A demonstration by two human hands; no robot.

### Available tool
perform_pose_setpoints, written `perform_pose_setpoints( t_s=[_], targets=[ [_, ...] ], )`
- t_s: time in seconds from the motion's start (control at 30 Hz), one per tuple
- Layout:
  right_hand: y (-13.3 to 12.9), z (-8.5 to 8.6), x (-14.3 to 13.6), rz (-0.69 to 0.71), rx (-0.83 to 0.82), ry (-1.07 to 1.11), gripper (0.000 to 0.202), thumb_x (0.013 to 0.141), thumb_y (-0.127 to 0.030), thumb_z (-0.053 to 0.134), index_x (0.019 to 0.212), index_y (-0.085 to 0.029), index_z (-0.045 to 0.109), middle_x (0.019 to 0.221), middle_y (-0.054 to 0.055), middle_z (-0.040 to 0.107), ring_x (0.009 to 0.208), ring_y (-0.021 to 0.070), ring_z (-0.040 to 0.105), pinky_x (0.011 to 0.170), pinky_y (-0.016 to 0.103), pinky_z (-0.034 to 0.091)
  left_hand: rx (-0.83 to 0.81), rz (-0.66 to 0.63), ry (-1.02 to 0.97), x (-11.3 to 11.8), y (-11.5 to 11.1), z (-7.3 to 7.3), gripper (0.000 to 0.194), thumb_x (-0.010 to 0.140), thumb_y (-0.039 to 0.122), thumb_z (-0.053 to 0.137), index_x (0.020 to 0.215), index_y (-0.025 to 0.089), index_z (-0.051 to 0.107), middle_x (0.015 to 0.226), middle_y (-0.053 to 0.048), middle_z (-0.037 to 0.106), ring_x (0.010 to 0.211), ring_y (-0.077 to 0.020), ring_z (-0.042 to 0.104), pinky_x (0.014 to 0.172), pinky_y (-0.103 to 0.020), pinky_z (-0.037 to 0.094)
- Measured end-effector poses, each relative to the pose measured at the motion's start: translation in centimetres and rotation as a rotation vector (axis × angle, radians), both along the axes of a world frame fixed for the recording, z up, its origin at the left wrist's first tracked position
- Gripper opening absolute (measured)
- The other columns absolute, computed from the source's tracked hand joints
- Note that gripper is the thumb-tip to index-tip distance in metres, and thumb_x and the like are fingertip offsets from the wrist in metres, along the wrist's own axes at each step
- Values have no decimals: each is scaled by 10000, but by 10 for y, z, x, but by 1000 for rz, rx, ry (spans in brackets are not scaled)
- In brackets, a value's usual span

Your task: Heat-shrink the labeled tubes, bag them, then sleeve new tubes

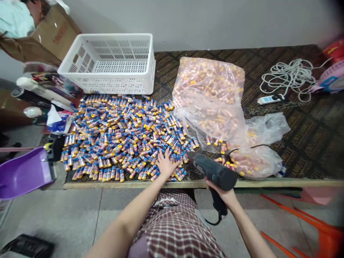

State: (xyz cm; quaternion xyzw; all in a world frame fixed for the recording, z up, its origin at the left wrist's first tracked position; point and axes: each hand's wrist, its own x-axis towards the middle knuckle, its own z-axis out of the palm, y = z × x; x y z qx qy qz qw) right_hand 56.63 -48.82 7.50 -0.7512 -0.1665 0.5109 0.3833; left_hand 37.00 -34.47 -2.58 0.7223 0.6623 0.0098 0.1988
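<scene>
A wide layer of small wrapped tubes [115, 136] with blue and yellow ends covers the left part of the table. My left hand [166, 165] lies on the right front part of that layer, fingers spread and touching the tubes. In my right hand [221, 195] is a black hair dryer [212, 172], gripped by its handle. Its barrel points left toward the tubes by my left hand. Just beyond the dryer, some loose tubes [223, 147] with yellow ends lie by a clear plastic bag [212, 96] filled with similar tubes.
A white perforated crate [107, 80] stands behind the tubes. Toward the right are a smaller plastic bag [255, 165], a power strip [271, 99] and a coiled white cable [290, 79]. A purple dustpan [24, 172] is at the left; an orange stool [322, 233] stands at the lower right.
</scene>
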Motion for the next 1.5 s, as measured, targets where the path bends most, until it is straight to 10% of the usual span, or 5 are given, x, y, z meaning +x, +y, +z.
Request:
perform_pose_setpoints(
  t_s=[0.2, 0.43, 0.83, 1.27, 1.5],
  targets=[
    [-18, 5, 10, -62, -36, -118, 386, 531, -477, 766, 706, -138, 705, 662, 66, 674, 634, 203, 601, 654, 322, 501, 32, -309, -19, 21, -30, -21, 687, 775, 400, 551, 1400, 288, 287, 1493, -132, 205, 1362, -374, 146, 1044, -612, 159],
    [-5, 0, -7, 68, -61, -158, 385, 507, -509, 757, 639, -153, 689, 627, 61, 663, 595, 197, 582, 659, 345, 505, 99, -719, -60, -45, -20, -19, 413, 837, 344, 494, 1234, 231, 499, 1460, -117, 303, 1318, -316, 285, 1066, -559, 198],
    [43, 3, -58, 254, 31, -80, 363, 511, -493, 752, 639, -159, 687, 690, 91, 700, 633, 222, 626, 692, 365, 533, 223, -488, -65, -154, 0, -7, 371, 855, 308, 494, 1207, 194, 519, 1414, -160, 364, 1324, -274, 304, 1079, -506, 211],
    [76, 3, -96, 239, 194, -141, 406, 468, -438, 780, 784, -199, 692, 745, 66, 705, 718, 244, 638, 702, 413, 551, 316, -259, -96, -183, 5, -12, 514, 860, 382, 484, 1328, 183, 404, 1414, -183, 336, 1330, -284, 285, 1076, -510, 207],
    [139, 6, -80, -54, 260, -142, 344, 485, -425, 788, 688, -169, 679, 703, 60, 697, 649, 222, 623, 677, 376, 533, 378, -309, -114, -160, 80, 8, 428, 866, 290, 458, 1274, 160, 455, 1418, -190, 314, 1338, -291, 259, 1060, -478, 254]
  ],
)
